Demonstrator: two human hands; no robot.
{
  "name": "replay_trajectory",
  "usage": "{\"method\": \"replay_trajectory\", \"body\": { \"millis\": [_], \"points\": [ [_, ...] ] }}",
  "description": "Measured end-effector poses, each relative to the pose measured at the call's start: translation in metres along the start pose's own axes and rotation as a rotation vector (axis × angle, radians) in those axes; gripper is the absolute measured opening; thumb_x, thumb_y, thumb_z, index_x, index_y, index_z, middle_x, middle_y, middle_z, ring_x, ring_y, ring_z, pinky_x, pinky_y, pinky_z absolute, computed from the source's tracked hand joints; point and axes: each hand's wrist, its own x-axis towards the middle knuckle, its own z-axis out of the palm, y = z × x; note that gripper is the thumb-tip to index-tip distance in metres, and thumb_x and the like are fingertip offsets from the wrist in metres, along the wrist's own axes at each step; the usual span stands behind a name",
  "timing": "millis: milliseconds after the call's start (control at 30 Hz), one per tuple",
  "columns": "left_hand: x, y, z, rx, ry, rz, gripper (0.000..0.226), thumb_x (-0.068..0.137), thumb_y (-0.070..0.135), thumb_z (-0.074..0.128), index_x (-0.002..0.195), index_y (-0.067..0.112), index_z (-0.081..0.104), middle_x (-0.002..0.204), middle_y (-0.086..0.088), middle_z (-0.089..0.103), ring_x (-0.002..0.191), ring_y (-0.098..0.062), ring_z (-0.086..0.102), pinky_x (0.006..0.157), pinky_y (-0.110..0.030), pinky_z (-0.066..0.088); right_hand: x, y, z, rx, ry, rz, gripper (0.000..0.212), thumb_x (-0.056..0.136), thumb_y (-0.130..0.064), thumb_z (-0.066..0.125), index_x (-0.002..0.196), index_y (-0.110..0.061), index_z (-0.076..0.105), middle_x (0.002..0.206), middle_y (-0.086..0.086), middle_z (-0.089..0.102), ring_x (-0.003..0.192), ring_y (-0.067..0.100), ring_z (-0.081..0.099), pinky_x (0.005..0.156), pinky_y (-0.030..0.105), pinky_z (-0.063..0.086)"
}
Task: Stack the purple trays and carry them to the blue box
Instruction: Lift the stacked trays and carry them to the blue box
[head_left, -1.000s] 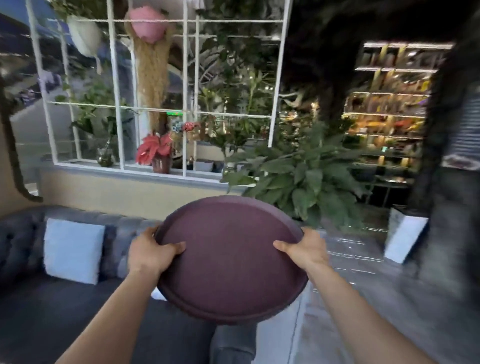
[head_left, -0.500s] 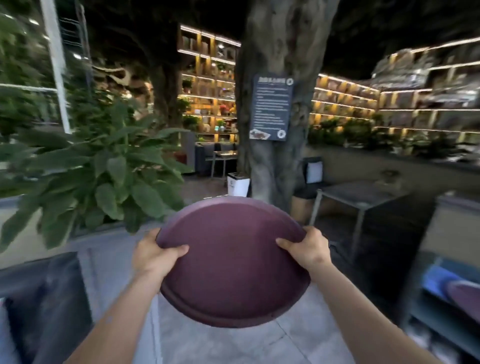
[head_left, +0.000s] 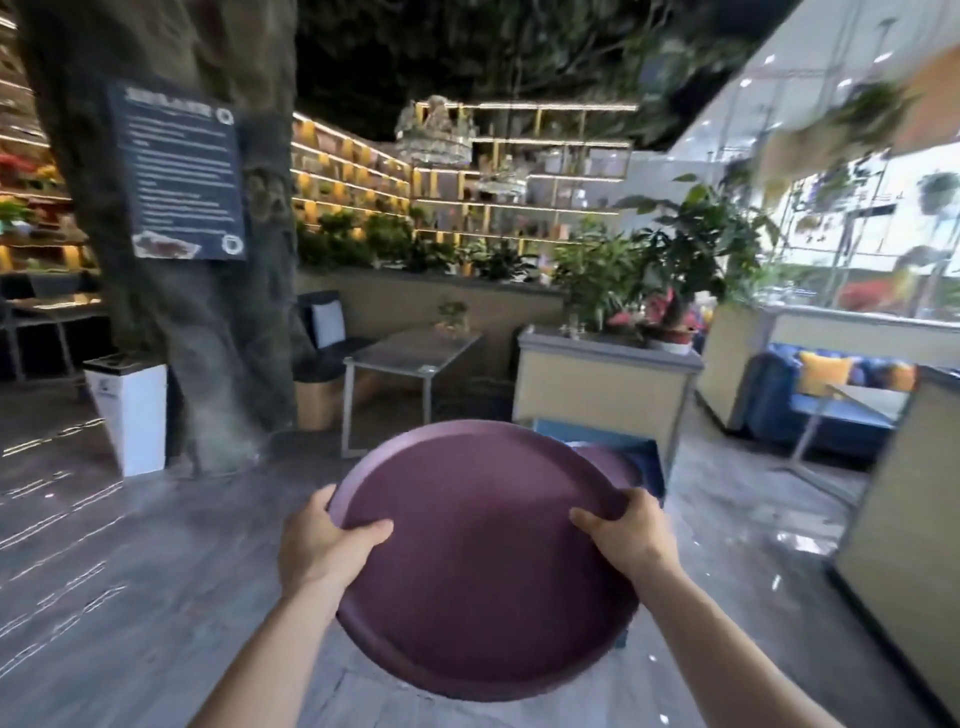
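Note:
A round purple tray (head_left: 483, 566) fills the lower middle of the head view, held level in front of me. My left hand (head_left: 322, 545) grips its left rim, thumb on top. My right hand (head_left: 628, 535) grips the right rim the same way. I cannot tell whether more trays lie stacked beneath the top one. Just behind the tray stands the blue box (head_left: 618, 447), mostly hidden by it, with another purple tray (head_left: 610, 460) showing inside.
A thick tree trunk (head_left: 171, 260) with a sign rises at the left, a white bin (head_left: 132, 415) at its foot. A glass table (head_left: 415, 358) and a beige planter counter (head_left: 608, 384) stand behind the box. A beige partition (head_left: 904, 525) is at the right.
The view has swung right: the sofa and window left the frame, the tree trunk moved to the left, and the blue box came to sit just behind the tray. Both hands kept their grip.

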Motion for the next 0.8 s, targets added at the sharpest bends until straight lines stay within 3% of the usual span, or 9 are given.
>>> {"method": "replay_trajectory", "body": {
  "millis": [133, 333, 433, 567, 800],
  "points": [
    [-0.007, 0.013, 0.057, -0.017, -0.168, 0.043, 0.086, 0.059, 0.038, 0.09, 0.137, 0.026, 0.054, 0.13, -0.002, 0.065, 0.111, -0.032, 0.063, 0.093, -0.045, 0.053, -0.006, 0.042, -0.044, -0.02, 0.128, 0.097, 0.057, 0.072, -0.044, 0.085, 0.114, -0.012, 0.065, 0.11, 0.011, 0.071, 0.104, 0.033, 0.066, 0.092, 0.04, 0.053],
    [-0.035, 0.038, 0.126, -0.01, -0.354, 0.097, 0.094, 0.054, 0.04, 0.089, 0.139, 0.027, 0.052, 0.132, -0.003, 0.063, 0.112, -0.032, 0.064, 0.094, -0.049, 0.054, -0.019, 0.098, -0.101, -0.036, 0.278, 0.242, 0.063, 0.069, -0.051, 0.083, 0.114, -0.013, 0.061, 0.11, 0.009, 0.068, 0.103, 0.033, 0.065, 0.085, 0.036, 0.051],
    [-0.048, 0.046, 0.153, -0.014, -0.382, 0.119, 0.095, 0.054, 0.038, 0.09, 0.14, 0.025, 0.052, 0.133, -0.004, 0.061, 0.112, -0.031, 0.064, 0.087, -0.04, 0.053, -0.02, 0.119, -0.12, -0.039, 0.315, 0.287, 0.066, 0.066, -0.054, 0.082, 0.114, -0.015, 0.06, 0.109, 0.006, 0.067, 0.1, 0.031, 0.063, 0.083, 0.035, 0.05],
    [-0.058, 0.051, 0.186, -0.008, -0.401, 0.137, 0.094, 0.053, 0.036, 0.091, 0.138, 0.023, 0.053, 0.131, -0.004, 0.063, 0.109, -0.032, 0.065, 0.09, -0.045, 0.055, -0.006, 0.14, -0.139, -0.041, 0.33, 0.298, 0.072, 0.063, -0.057, 0.081, 0.119, -0.016, 0.06, 0.11, 0.004, 0.065, 0.104, 0.03, 0.063, 0.08, 0.032, 0.045],
    [-0.063, 0.056, 0.226, 0.075, -0.34, 0.143, 0.093, 0.054, 0.039, 0.091, 0.138, 0.023, 0.053, 0.131, -0.007, 0.061, 0.109, -0.034, 0.064, 0.084, -0.043, 0.054, 0.034, 0.167, -0.152, -0.046, 0.251, 0.303, 0.079, 0.06, -0.06, 0.083, 0.12, -0.016, 0.057, 0.117, 0.006, 0.064, 0.111, 0.032, 0.061, 0.088, 0.038, 0.05]
  ]
}}
